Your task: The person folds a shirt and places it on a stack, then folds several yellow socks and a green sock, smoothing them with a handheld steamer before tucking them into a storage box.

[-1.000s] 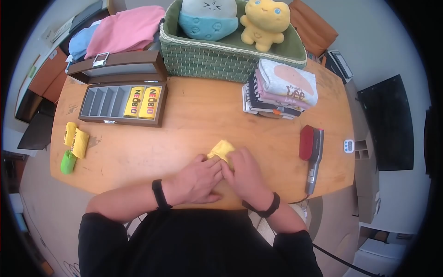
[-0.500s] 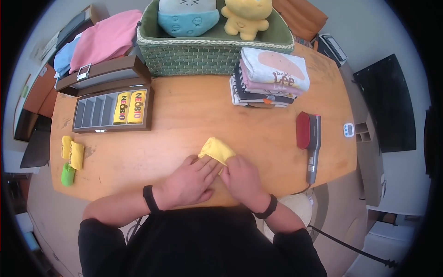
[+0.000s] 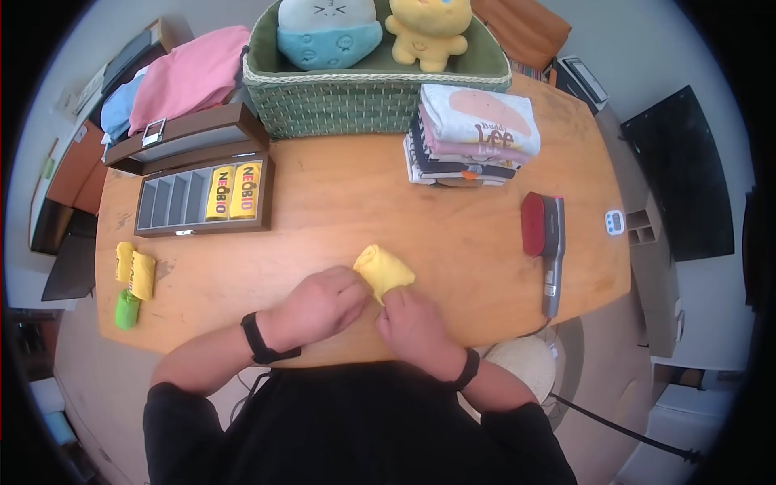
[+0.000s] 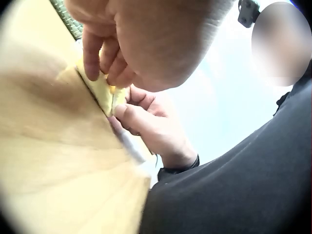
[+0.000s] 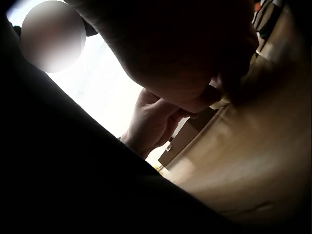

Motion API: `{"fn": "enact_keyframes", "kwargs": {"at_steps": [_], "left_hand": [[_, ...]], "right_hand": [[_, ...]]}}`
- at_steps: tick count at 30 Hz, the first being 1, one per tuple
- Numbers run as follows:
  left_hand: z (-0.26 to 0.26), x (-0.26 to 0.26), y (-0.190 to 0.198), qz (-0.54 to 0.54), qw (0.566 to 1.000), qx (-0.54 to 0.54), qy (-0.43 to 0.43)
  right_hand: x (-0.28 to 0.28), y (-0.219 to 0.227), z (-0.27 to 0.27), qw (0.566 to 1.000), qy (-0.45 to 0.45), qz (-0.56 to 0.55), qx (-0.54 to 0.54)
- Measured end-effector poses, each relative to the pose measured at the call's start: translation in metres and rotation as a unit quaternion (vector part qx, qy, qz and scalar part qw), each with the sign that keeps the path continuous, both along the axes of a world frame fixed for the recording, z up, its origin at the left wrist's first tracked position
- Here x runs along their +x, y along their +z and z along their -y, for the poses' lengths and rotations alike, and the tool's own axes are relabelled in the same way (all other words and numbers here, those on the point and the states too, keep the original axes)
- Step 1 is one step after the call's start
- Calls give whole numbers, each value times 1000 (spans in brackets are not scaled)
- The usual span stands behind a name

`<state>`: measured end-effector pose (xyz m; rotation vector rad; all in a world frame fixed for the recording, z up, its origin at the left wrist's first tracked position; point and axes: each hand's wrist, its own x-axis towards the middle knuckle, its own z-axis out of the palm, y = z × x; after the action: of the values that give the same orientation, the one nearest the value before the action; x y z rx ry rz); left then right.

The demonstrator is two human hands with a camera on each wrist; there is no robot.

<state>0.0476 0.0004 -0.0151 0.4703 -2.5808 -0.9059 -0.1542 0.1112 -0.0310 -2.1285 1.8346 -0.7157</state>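
Note:
A yellow cloth [image 3: 383,271], partly rolled with a pointed near end, lies on the wooden table in front of the body. My left hand [image 3: 323,305] is at its left edge with curled fingers pinching the cloth. On the near right side, my right hand [image 3: 414,325] pinches the pointed end between thumb and fingers. The left wrist view shows the cloth [image 4: 97,90] between the left hand [image 4: 141,39] and the right hand [image 4: 156,126]. In the dark right wrist view, little of the cloth can be made out.
An open brown case [image 3: 202,230] with two yellow rolls [image 3: 245,191] stands at the back left. Yellow rolls [image 3: 143,276] and a green roll [image 3: 127,309] lie far left. Behind are a green basket [image 3: 331,109] and folded shirts [image 3: 477,133]; a red-headed grey appliance [image 3: 553,259] lies right.
The left hand's fingers, earlier laid over the cloth, have drawn back and curled at its left edge. More of the cloth shows, its far end rolled. The right hand stays at the near end.

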Motion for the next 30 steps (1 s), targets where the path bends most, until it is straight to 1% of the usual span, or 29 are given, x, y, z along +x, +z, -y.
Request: {"fn": "enact_keyframes", "kwargs": {"at_steps": [2,6,8,9,11,12,14,15,17,21,23,24,26,27,29,30], "left_hand": [[7,-7,0,17,995,-92,21],[18,-17,-1,13,992,-125,16],[23,-20,0,-27,991,-131,8],[26,-20,0,-27,991,-131,7],[35,-18,1,-75,995,-55,-37],[38,-16,1,-72,995,-56,-40],[43,-11,1,-80,995,28,-60],[45,-9,2,-78,995,29,-63],[51,-8,5,-14,994,80,-69],[62,-6,3,0,994,68,-91],[64,-4,0,3,993,50,-106],[64,-4,-1,4,993,52,-106],[61,-7,-3,-7,995,5,-99],[59,-8,-5,-6,995,8,-100],[55,-11,-7,5,997,-53,-62],[53,-10,-9,5,997,-52,-63]], "right_hand": [[0,7,2,999,-11,-34,14],[2,8,4,998,-15,-56,24],[5,14,5,994,-26,-106,32],[6,13,6,994,-27,-105,32],[10,12,9,991,-49,-115,56],[10,13,11,991,-51,-112,56],[9,18,16,988,-49,-87,118],[9,19,18,988,-52,-85,119],[9,19,24,986,-59,-86,126],[8,16,29,983,-54,-95,149],[8,15,30,982,-49,-113,141],[8,15,31,982,-48,-112,142],[8,19,32,978,-43,-126,160],[7,21,32,978,-44,-125,162],[6,24,32,981,-47,-99,159],[5,23,32,981,-48,-98,160]]}}
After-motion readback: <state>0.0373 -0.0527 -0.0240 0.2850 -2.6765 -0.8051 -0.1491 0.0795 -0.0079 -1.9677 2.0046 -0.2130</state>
